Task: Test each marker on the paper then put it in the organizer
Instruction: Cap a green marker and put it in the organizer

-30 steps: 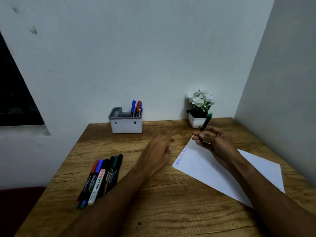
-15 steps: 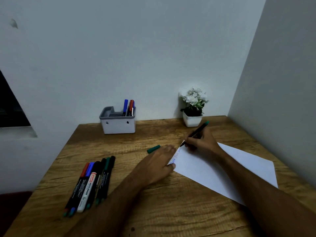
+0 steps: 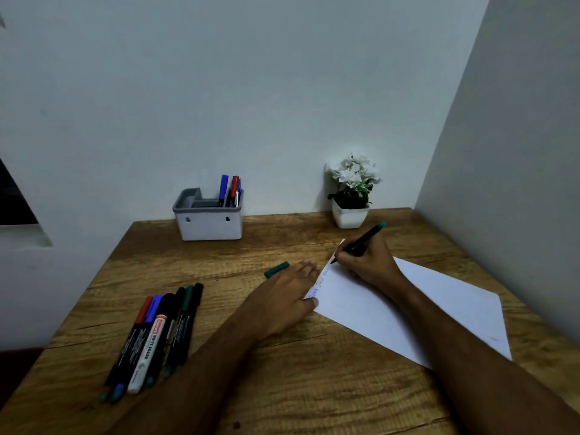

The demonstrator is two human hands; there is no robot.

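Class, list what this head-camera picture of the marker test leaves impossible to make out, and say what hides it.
- Blue writing on the paper: too small to read.
- Green marker grip: covered by the right hand.
- Markers in the organizer: lower parts behind its wall.
- Green cap: near end behind the left hand.

table: wood with a strong, rough-looking grain and dark cracks, matt brown finish
paper: thin white sheet, smooth and matt, faint blue ink along its near-left edge
green marker: black plastic barrel with a slight sheen, green plastic end
green cap: smooth green plastic, matt
row of markers: plastic barrels, mostly black and a little glossy; one white with printed lettering
organizer: white plastic body, smooth and matt, grey plastic rim and insert
plant pot: smooth white, lightly glossy; plastic or ceramic, cannot tell
walls: painted, matt, pale
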